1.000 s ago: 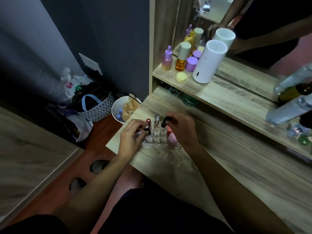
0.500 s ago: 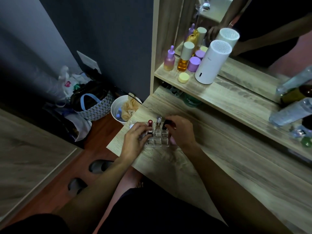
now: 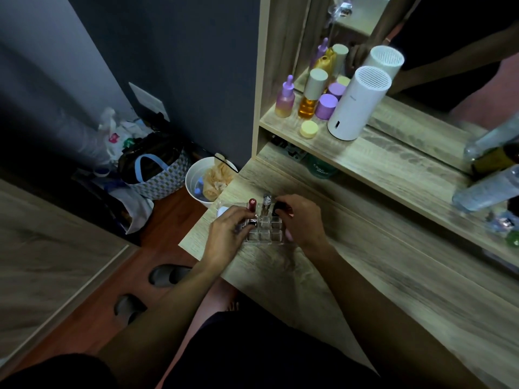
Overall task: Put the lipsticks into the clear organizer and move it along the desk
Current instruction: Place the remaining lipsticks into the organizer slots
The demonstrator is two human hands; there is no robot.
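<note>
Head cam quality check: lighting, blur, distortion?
Head view: dim overall, with the floor and lap nearly black; wide-angle bending curves the shelf edges; the bottles at the right edge are smeared; the clear organizer is hard to outline between the left hand and right hand.

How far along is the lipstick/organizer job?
Done: a red lipstick and a silver one stand upright in the back row of the clear organizer. In hand: the right hand holds a black lipstick at the back-right slot; the left hand rests at the organizer's left side. Left: seating the black one and moving the organizer along the desk; front slots look empty.
</note>
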